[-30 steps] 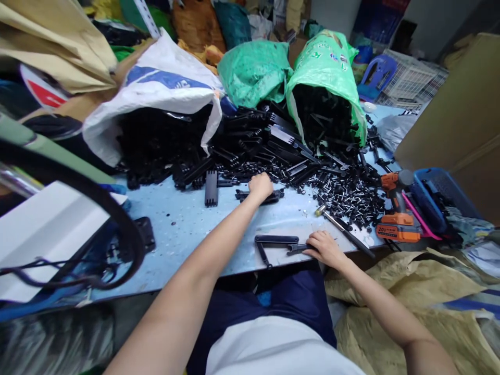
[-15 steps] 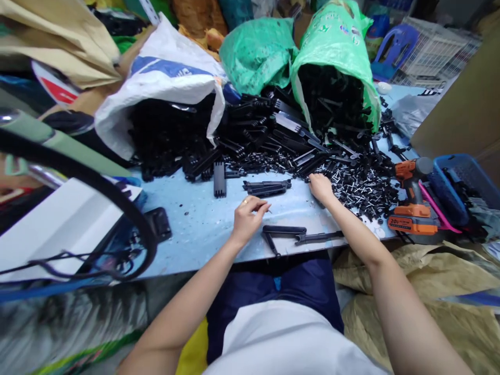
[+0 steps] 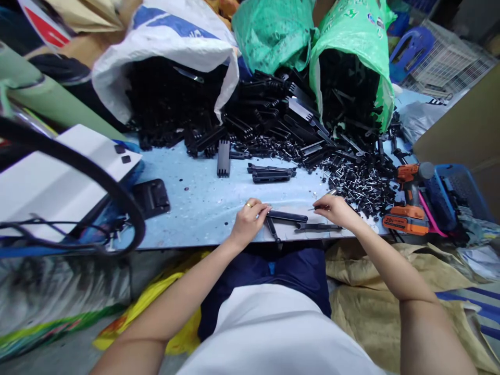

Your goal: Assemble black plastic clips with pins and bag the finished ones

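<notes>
Drew right hand (image 3: 335, 211) back from screw pile (image 3: 359, 185), pinching small piece (image 3: 314, 208); brought left hand (image 3: 246, 221) to black bar (image 3: 289, 216) on bench (image 3: 195, 208), unclear if gripping. Seemed partly assembled, with forked piece (image 3: 319, 227) apparently unjoined.

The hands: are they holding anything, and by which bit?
The right hand pinches a small, thin piece by one end, the other poking out. The left hand is at the left end of the black bar; whether it grips it is unclear.
</notes>
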Action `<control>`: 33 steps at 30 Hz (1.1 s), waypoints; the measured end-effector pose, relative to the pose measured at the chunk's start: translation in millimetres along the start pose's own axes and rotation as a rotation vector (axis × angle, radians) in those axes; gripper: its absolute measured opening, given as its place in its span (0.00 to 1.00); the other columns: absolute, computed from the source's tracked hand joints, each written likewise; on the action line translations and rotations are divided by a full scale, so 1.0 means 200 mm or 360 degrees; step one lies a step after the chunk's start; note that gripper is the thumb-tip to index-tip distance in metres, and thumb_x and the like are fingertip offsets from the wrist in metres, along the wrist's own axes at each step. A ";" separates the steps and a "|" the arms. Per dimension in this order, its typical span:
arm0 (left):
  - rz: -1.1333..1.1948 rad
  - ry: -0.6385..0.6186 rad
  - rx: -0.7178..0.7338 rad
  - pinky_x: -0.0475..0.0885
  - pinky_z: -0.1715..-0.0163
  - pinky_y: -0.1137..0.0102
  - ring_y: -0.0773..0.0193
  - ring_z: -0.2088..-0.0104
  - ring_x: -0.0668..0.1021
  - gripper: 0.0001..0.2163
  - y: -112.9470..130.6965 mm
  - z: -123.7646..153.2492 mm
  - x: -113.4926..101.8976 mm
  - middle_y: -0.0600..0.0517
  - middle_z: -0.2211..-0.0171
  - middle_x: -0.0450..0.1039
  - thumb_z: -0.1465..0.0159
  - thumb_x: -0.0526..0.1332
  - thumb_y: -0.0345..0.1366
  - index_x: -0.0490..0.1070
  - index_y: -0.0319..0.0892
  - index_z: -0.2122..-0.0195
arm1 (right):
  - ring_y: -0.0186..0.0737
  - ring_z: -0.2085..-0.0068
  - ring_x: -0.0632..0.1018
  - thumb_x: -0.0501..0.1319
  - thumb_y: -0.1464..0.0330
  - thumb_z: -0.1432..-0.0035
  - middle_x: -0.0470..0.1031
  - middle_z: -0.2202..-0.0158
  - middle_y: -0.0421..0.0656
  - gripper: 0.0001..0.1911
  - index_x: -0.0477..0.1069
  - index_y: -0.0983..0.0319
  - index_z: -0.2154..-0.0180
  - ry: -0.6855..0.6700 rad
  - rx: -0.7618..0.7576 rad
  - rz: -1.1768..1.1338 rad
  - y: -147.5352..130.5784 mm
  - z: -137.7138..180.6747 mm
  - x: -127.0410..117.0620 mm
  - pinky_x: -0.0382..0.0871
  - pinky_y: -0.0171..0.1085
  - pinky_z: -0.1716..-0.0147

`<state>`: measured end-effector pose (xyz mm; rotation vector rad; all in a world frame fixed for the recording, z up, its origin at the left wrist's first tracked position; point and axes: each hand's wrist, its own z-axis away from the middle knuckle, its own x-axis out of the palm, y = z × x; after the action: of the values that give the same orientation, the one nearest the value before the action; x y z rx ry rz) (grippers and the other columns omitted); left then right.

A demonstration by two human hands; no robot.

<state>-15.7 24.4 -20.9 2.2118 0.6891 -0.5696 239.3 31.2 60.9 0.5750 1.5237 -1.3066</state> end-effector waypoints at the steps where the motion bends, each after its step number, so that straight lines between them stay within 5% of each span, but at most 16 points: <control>1: -0.0034 -0.0021 0.0037 0.71 0.72 0.75 0.68 0.72 0.74 0.09 0.00 0.01 0.00 0.52 0.72 0.69 0.36 0.53 0.35 0.71 0.41 0.69 | 0.35 0.69 0.75 0.62 0.75 0.50 0.75 0.70 0.42 0.06 0.75 0.63 0.67 -0.0087 -0.0006 0.0021 -0.03 0.00 0.00 0.67 0.32 0.67; 9: -0.0269 -0.0064 0.0127 0.69 0.74 0.74 0.68 0.74 0.73 0.12 0.04 0.02 0.05 0.50 0.71 0.68 0.34 0.49 0.35 0.69 0.40 0.69 | 0.42 0.60 0.76 0.58 0.77 0.47 0.77 0.63 0.50 0.09 0.76 0.67 0.64 -0.0626 -0.0024 0.0592 -0.24 -0.05 -0.03 0.65 0.33 0.63; 17: -0.0243 -0.0051 0.0151 0.70 0.74 0.75 0.69 0.74 0.73 0.12 0.03 0.02 0.05 0.51 0.72 0.68 0.33 0.48 0.35 0.69 0.40 0.68 | 0.44 0.59 0.77 0.56 0.77 0.45 0.77 0.63 0.51 0.11 0.75 0.68 0.63 -0.0742 -0.0044 0.0783 -0.30 -0.08 -0.02 0.64 0.33 0.64; 28: -0.0166 -0.0045 0.0046 0.71 0.73 0.73 0.66 0.73 0.75 0.10 0.05 0.03 0.07 0.50 0.70 0.69 0.34 0.50 0.36 0.68 0.40 0.66 | 0.45 0.61 0.77 0.55 0.78 0.45 0.77 0.64 0.53 0.10 0.74 0.68 0.63 -0.0747 -0.0086 0.0799 -0.26 -0.06 0.06 0.66 0.34 0.63; 33: -0.0060 -0.0051 -0.0217 0.72 0.69 0.71 0.65 0.69 0.76 0.16 0.08 0.06 0.05 0.47 0.64 0.71 0.37 0.54 0.38 0.61 0.38 0.50 | 0.42 0.50 0.72 0.56 0.66 0.40 0.69 0.49 0.52 0.22 0.61 0.64 0.45 -0.0160 -0.0357 0.0371 -0.29 -0.05 0.20 0.67 0.38 0.54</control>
<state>-0.3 8.8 -25.8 2.0632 0.7324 -0.5589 170.8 14.1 49.9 0.5172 1.4490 -0.9588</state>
